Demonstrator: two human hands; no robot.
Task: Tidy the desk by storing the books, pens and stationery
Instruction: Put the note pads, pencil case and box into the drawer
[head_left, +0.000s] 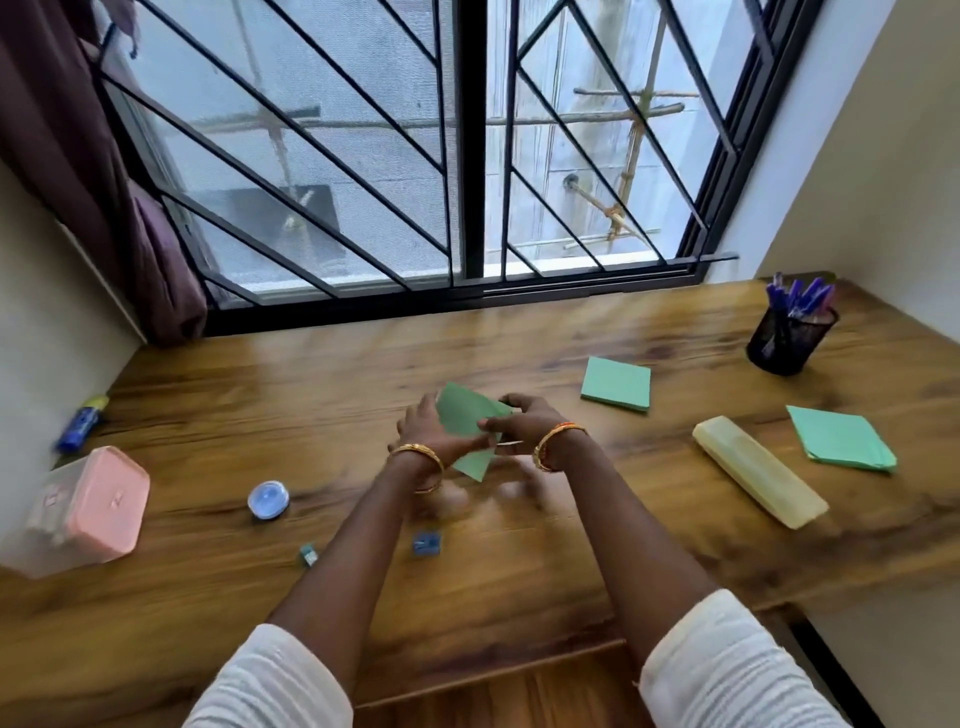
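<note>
Glue stick: far left edge of the wooden desk, against the wall, long axis running away toward the window.
Pink-lidded box: near left corner, lid on; contents too blurred to tell.
Round blue tub: right of the box, on bare wood.
Small blue pieces: a teal one and a blue one, near the front, apart from each other.
Left hand: fingers straight behind the green paper sheets, supporting them.
Green paper sheets: held above mid-desk between both hands, tilted, long axis running from upper left to lower right.
Right hand: fingers curled over the sheets' right edge, pinching them.
Green pad: flat, right of the hands, well apart.
Yellow case: closed, lying diagonally, long axis from upper left to lower right.
Green paper stack: just beside the case's far end.
Mesh pen cup: upright at the far right, holding blue pens.
</note>
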